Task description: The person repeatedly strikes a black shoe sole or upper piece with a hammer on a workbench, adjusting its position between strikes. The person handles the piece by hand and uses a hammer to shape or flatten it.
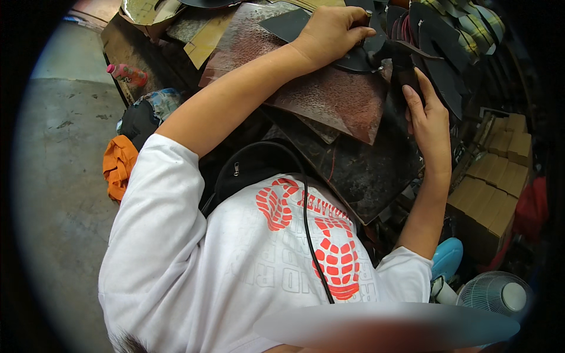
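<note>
My left hand reaches across the bench with its fingers closed around a small upright metal rod, perhaps a punch. Below those fingers lie flat black sheet pieces. At the right, my right hand is wrapped about the dark handle of a hammer-like tool; its head end points toward the left hand and blurs into the dark pieces behind. A worn reddish-brown board lies under both the black pieces and my left forearm.
Black cut pieces and plaid fabric are heaped at the far right. Brown boxes are stacked right of the bench, near a fan. A pink-capped bottle and orange cloth are at the left.
</note>
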`<state>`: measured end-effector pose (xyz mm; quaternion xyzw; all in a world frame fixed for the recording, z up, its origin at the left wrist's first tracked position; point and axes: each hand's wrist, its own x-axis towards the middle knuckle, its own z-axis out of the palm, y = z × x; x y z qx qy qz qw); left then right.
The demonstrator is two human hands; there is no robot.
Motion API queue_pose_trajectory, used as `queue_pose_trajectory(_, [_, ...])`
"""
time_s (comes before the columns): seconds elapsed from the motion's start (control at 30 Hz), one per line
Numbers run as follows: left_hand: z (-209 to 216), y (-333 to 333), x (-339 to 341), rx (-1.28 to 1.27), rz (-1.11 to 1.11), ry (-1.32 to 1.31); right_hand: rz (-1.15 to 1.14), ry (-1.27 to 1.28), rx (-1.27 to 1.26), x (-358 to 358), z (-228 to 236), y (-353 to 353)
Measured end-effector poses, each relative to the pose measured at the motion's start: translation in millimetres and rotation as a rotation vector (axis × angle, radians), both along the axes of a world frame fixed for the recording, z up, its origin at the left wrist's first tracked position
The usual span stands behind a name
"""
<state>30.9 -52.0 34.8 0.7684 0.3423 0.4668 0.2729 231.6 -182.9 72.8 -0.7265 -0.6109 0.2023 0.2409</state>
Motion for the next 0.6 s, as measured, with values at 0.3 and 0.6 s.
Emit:
queue_pose_trajectory(0.3, [-8,-1,-4,0.2,0.063,0.067,-0.007,-0.25,0.185,-19,5,-6])
queue_pose_trajectory(0.6, [-16,2,-4,-0.404,-0.035,-0.283,0.056,-0.327,0.143,-13,-9,1])
